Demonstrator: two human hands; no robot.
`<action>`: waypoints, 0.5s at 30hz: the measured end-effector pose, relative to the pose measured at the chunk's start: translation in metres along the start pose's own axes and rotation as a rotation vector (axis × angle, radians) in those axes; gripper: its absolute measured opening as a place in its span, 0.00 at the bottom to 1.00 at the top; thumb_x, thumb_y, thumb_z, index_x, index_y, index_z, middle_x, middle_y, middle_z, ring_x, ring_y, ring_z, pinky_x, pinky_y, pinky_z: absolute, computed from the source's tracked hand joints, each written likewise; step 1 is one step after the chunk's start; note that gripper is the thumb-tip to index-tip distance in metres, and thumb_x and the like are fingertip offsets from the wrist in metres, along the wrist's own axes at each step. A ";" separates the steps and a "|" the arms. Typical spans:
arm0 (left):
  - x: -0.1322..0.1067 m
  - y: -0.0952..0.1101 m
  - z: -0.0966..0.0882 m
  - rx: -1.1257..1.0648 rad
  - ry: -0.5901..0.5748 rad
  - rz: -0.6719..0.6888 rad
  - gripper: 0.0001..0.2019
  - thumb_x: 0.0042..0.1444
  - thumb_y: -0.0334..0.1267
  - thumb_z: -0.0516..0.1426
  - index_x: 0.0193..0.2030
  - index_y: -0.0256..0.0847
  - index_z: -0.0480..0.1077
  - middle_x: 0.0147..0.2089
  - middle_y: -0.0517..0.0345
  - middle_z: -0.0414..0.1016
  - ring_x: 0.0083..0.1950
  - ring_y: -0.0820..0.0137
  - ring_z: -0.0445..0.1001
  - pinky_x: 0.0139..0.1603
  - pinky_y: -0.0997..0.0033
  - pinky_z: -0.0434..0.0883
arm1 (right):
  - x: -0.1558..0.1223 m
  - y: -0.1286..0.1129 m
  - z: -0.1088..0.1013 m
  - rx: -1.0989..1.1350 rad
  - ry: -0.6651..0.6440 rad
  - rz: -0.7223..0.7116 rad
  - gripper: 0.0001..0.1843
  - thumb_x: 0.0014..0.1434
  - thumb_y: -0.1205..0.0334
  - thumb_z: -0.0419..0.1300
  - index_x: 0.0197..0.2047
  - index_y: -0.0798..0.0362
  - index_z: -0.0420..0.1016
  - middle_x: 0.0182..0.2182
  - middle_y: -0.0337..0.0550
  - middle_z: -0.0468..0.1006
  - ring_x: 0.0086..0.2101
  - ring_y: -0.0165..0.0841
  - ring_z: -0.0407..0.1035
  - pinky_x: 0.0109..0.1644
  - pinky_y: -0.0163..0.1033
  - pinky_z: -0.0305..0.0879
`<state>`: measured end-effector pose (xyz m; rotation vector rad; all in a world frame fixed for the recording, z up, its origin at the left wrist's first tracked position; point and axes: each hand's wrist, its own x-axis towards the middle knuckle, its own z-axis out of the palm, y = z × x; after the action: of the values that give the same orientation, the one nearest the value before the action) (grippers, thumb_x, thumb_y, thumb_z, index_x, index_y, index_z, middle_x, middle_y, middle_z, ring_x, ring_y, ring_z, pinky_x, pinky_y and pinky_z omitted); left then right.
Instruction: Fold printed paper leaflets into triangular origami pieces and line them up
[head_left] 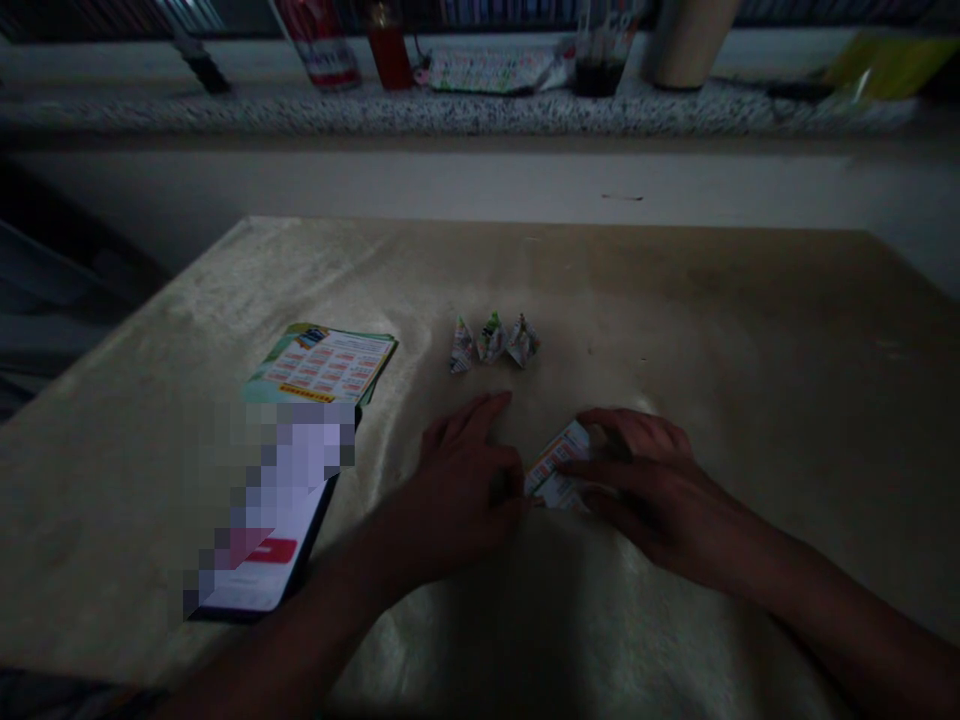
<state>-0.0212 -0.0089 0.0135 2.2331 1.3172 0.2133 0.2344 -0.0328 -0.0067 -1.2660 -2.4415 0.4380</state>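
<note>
- A folded card (541, 472) with red and white print is lying on the table (705, 310), directly between the 2 hands.
- The left hand (476, 485) is resting just left of the folded card, palm down; its longer fingers are stretching outward, while its thumb and index finger are curling close to the card's lower left corner — I cannot tell whether they are pinching it.
- The right hand (649, 485) is resting just right of the folded card, its fingers partly bent; 1 finger is lying across the printed face, another is touching the top corner, and the thumb is sitting by the lower right edge — whether it is gripping or only pressing, I cannot tell.
- Beyond the folded card and a little to its left, 3 pointed paper shapes (492, 338) are standing in a row.
- Farther left of the folded card, a stack of calendar cards (330, 360) is lying flat.
- Also left of the folded card, past the left hand, a phone (259, 585) is showing a lit screen, partly blurred out.
- Well beyond the folded card, a speckled sill (495, 118) is holding a red container (328, 55) and a clear cup (598, 75) with dark contents.
</note>
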 end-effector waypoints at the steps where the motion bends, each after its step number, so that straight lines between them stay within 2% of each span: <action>1: 0.000 0.000 0.001 -0.012 0.012 0.022 0.05 0.54 0.33 0.65 0.38 0.44 0.79 0.76 0.43 0.54 0.77 0.45 0.49 0.70 0.34 0.53 | 0.000 0.001 0.000 0.012 0.011 0.010 0.22 0.64 0.64 0.62 0.60 0.40 0.76 0.61 0.50 0.69 0.61 0.49 0.62 0.60 0.61 0.60; 5: -0.001 0.002 0.006 -0.116 0.064 0.111 0.15 0.55 0.33 0.66 0.50 0.47 0.75 0.73 0.46 0.60 0.75 0.50 0.55 0.69 0.39 0.60 | 0.001 0.003 0.003 0.080 0.057 0.023 0.25 0.63 0.64 0.64 0.62 0.45 0.72 0.58 0.51 0.72 0.59 0.48 0.65 0.60 0.61 0.62; 6: -0.001 0.003 0.008 -0.123 0.053 0.130 0.18 0.54 0.33 0.66 0.52 0.46 0.74 0.72 0.46 0.61 0.74 0.50 0.57 0.69 0.40 0.60 | 0.001 0.003 0.005 0.099 0.067 0.023 0.25 0.62 0.64 0.65 0.62 0.45 0.71 0.57 0.50 0.72 0.58 0.48 0.66 0.60 0.61 0.63; 8: 0.000 0.007 0.014 -0.120 0.100 0.152 0.23 0.54 0.32 0.66 0.57 0.44 0.70 0.67 0.44 0.67 0.70 0.51 0.61 0.68 0.41 0.62 | 0.001 0.002 0.007 0.163 0.095 0.038 0.26 0.61 0.66 0.65 0.63 0.45 0.71 0.57 0.50 0.72 0.58 0.47 0.67 0.60 0.59 0.65; 11: 0.003 0.010 0.024 -0.165 0.145 0.187 0.27 0.55 0.32 0.65 0.62 0.43 0.65 0.61 0.47 0.72 0.64 0.54 0.67 0.66 0.45 0.64 | 0.002 -0.002 0.010 0.351 0.120 0.091 0.29 0.61 0.72 0.62 0.64 0.43 0.70 0.59 0.49 0.69 0.56 0.41 0.70 0.52 0.46 0.76; 13: 0.004 0.010 0.029 -0.222 0.188 0.140 0.30 0.54 0.31 0.64 0.64 0.43 0.63 0.60 0.47 0.73 0.62 0.54 0.69 0.64 0.45 0.66 | 0.003 -0.006 0.011 0.485 0.152 0.112 0.30 0.61 0.74 0.60 0.63 0.41 0.70 0.59 0.47 0.68 0.51 0.36 0.74 0.42 0.38 0.78; 15: 0.006 0.010 0.031 -0.337 0.216 0.043 0.32 0.53 0.31 0.64 0.65 0.44 0.63 0.58 0.48 0.75 0.60 0.54 0.71 0.62 0.47 0.69 | 0.004 -0.009 0.011 0.592 0.224 0.140 0.29 0.61 0.74 0.61 0.61 0.40 0.72 0.57 0.45 0.70 0.47 0.33 0.77 0.40 0.35 0.78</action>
<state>0.0019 -0.0187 -0.0084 1.9930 1.2349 0.6578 0.2207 -0.0361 -0.0120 -1.1447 -1.8429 0.9199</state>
